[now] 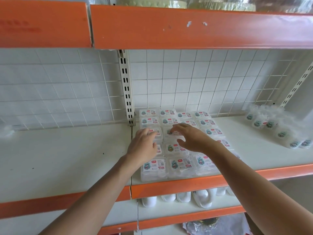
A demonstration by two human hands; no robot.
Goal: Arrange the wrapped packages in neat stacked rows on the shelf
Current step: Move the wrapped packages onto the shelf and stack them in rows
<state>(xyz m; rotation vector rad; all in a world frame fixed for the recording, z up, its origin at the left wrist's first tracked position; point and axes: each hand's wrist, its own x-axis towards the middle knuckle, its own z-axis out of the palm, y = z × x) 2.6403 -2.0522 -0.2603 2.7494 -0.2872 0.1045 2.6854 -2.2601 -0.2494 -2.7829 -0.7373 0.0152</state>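
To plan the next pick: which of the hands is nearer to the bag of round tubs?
Right. The right hand is over the flat packages, left of the bag of round tubs; the left hand is farther left.

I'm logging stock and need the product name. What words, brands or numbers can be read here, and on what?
Wrapped packages: labels show a red logo and dark print, all too blurred to read.
Round packs in clear plastic at right: labels too small to read.
Orange edge strip, upper left: faint red lettering, unreadable.
No text can be quoted.
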